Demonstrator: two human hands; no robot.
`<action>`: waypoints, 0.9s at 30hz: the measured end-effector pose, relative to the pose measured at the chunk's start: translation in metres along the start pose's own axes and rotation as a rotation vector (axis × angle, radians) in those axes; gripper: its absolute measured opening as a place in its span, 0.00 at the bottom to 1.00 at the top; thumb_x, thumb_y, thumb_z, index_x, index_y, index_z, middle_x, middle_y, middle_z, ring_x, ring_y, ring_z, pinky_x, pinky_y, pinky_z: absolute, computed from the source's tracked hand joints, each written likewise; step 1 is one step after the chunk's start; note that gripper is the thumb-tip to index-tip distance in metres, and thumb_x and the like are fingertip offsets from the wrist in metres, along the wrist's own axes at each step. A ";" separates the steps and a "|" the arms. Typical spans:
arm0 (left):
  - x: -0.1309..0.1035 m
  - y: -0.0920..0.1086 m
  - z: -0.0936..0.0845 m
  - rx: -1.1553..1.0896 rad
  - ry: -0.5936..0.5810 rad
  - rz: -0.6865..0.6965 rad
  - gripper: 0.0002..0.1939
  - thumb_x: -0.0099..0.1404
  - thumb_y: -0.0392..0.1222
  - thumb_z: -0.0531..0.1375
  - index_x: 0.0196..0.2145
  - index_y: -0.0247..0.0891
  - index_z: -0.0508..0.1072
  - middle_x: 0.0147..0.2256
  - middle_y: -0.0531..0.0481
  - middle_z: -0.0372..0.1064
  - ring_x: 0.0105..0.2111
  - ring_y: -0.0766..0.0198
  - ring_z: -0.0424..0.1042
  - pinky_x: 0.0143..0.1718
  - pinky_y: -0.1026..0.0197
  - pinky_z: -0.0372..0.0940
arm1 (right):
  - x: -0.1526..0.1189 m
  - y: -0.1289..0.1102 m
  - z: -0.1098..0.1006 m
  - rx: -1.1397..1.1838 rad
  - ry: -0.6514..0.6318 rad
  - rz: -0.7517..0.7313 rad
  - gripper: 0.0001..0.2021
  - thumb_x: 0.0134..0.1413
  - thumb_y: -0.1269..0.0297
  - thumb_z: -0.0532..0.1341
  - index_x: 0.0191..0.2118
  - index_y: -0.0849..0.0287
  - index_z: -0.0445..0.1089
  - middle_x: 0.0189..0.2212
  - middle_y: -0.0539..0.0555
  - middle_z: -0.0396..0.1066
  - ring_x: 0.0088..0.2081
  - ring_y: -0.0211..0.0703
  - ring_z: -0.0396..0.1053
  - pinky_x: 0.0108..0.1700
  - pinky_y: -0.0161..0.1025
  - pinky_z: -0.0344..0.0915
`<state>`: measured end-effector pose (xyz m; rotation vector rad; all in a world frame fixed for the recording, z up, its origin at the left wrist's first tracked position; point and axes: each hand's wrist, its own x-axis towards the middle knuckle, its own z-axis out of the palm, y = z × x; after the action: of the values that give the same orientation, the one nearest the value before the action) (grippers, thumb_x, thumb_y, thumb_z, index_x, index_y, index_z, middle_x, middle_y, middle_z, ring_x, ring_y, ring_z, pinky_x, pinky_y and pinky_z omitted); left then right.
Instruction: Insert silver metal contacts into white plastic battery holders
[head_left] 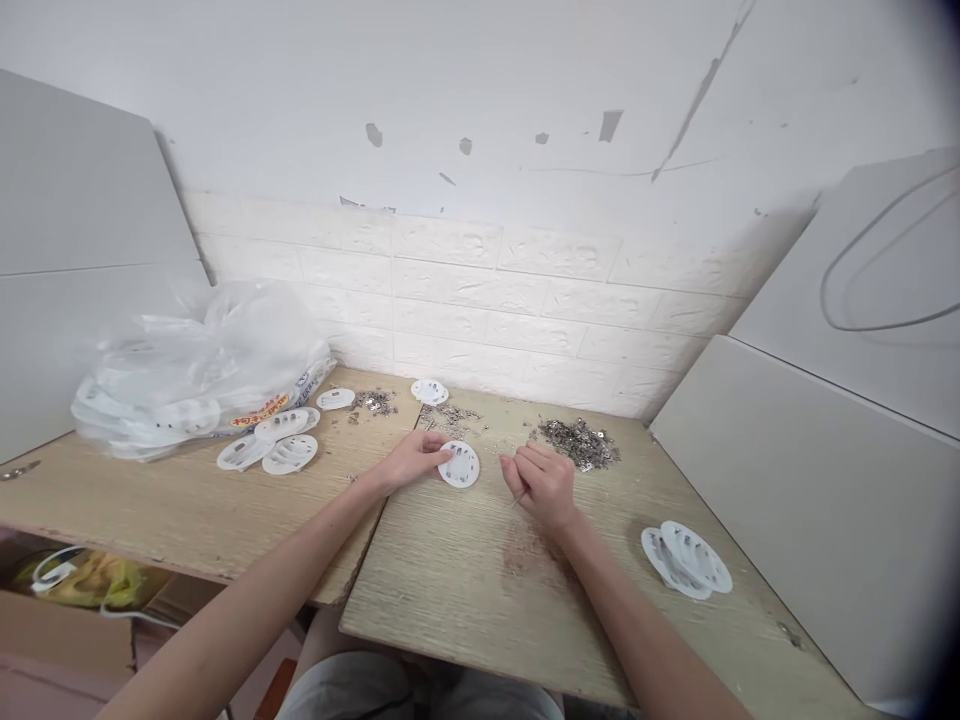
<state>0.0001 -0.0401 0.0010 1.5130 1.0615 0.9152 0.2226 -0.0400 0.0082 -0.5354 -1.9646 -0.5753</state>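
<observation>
A round white disc (463,466) with small metal pieces on it is in my left hand (420,459), the thumb on its face at the left edge. To the right of the disc, my right hand (546,483) is closed, its fingers curled in; a thin, pale thing shows just below it, too small to name. Behind my right hand lies a dark heap of small metal pieces (585,444). Smaller scatterings of metal pieces (452,416) lie beyond my left hand, near another white disc (430,392).
A clear plastic bag of white discs (202,370) stands at the left, several loose discs (289,454) before it. More discs (697,556) overlap at the right. Grey panels (817,500) flank the wooden table (465,570), and a white brick-patterned wall (480,290) rises behind.
</observation>
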 end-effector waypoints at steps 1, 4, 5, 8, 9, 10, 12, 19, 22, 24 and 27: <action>-0.001 0.001 0.000 0.005 -0.001 -0.001 0.18 0.57 0.48 0.62 0.41 0.34 0.76 0.38 0.46 0.76 0.37 0.59 0.72 0.40 0.58 0.67 | -0.001 0.002 -0.001 0.010 -0.006 0.011 0.19 0.57 0.73 0.56 0.16 0.59 0.53 0.13 0.47 0.54 0.19 0.33 0.48 0.23 0.35 0.43; -0.003 0.005 0.001 0.021 0.004 0.005 0.17 0.57 0.48 0.61 0.40 0.34 0.76 0.38 0.46 0.76 0.37 0.59 0.72 0.41 0.58 0.66 | -0.003 0.007 -0.003 0.030 -0.051 0.045 0.20 0.58 0.72 0.54 0.15 0.59 0.54 0.12 0.47 0.55 0.18 0.32 0.49 0.23 0.34 0.44; -0.004 0.006 0.001 0.023 0.006 0.004 0.17 0.57 0.49 0.61 0.39 0.34 0.76 0.38 0.46 0.76 0.37 0.59 0.72 0.41 0.58 0.66 | -0.004 0.008 -0.003 0.037 -0.077 0.059 0.20 0.59 0.71 0.54 0.16 0.59 0.56 0.13 0.47 0.57 0.18 0.32 0.51 0.23 0.34 0.45; -0.005 0.007 0.001 0.012 0.008 -0.002 0.18 0.56 0.49 0.62 0.39 0.33 0.76 0.38 0.45 0.76 0.37 0.58 0.73 0.41 0.57 0.66 | -0.005 0.008 0.000 0.064 -0.215 0.151 0.15 0.60 0.67 0.54 0.23 0.60 0.66 0.17 0.50 0.66 0.20 0.32 0.59 0.25 0.33 0.49; -0.005 0.007 0.001 0.005 0.012 -0.001 0.18 0.56 0.49 0.62 0.39 0.33 0.76 0.38 0.45 0.76 0.38 0.57 0.73 0.42 0.57 0.66 | -0.005 0.007 0.001 0.070 -0.280 0.202 0.13 0.60 0.65 0.54 0.27 0.60 0.69 0.19 0.50 0.69 0.21 0.33 0.61 0.26 0.33 0.50; -0.005 0.007 0.002 -0.003 0.020 0.005 0.19 0.56 0.49 0.62 0.40 0.33 0.76 0.39 0.44 0.75 0.39 0.57 0.73 0.43 0.56 0.66 | -0.005 0.006 0.003 0.074 -0.349 0.258 0.11 0.60 0.63 0.54 0.31 0.59 0.71 0.21 0.51 0.70 0.22 0.34 0.63 0.26 0.33 0.51; -0.004 0.007 0.004 -0.017 0.049 0.031 0.20 0.54 0.48 0.64 0.41 0.33 0.75 0.40 0.43 0.75 0.40 0.56 0.73 0.44 0.54 0.66 | -0.005 0.004 0.006 0.080 -0.476 0.369 0.11 0.60 0.59 0.55 0.39 0.58 0.72 0.23 0.51 0.72 0.23 0.37 0.65 0.27 0.34 0.52; -0.003 0.003 0.013 0.111 0.203 0.231 0.17 0.56 0.43 0.62 0.43 0.35 0.70 0.42 0.44 0.73 0.42 0.59 0.72 0.43 0.56 0.69 | -0.005 -0.001 0.011 0.185 -0.570 0.476 0.12 0.59 0.57 0.56 0.43 0.55 0.71 0.28 0.51 0.73 0.28 0.39 0.68 0.29 0.34 0.55; -0.005 0.002 0.013 0.274 0.240 0.369 0.12 0.59 0.41 0.59 0.41 0.37 0.69 0.40 0.47 0.72 0.41 0.62 0.72 0.44 0.57 0.68 | -0.007 -0.001 0.011 0.196 -0.476 0.424 0.08 0.59 0.62 0.56 0.38 0.57 0.72 0.28 0.51 0.73 0.28 0.38 0.68 0.29 0.33 0.56; -0.007 0.002 0.012 0.427 0.257 0.462 0.09 0.61 0.40 0.57 0.40 0.38 0.69 0.39 0.48 0.72 0.40 0.63 0.72 0.45 0.57 0.67 | -0.007 -0.001 0.010 0.191 -0.384 0.346 0.08 0.59 0.64 0.56 0.35 0.58 0.71 0.26 0.52 0.72 0.27 0.37 0.67 0.29 0.32 0.56; -0.010 0.003 0.011 0.601 0.279 0.568 0.07 0.63 0.39 0.55 0.39 0.38 0.69 0.40 0.48 0.71 0.40 0.63 0.70 0.46 0.58 0.65 | -0.007 0.001 0.009 0.168 -0.253 0.181 0.08 0.59 0.67 0.56 0.32 0.60 0.70 0.23 0.51 0.69 0.25 0.35 0.64 0.28 0.32 0.55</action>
<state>0.0078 -0.0535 0.0019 2.3111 1.1911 1.2954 0.2195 -0.0350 -0.0013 -0.6983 -2.1503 -0.2349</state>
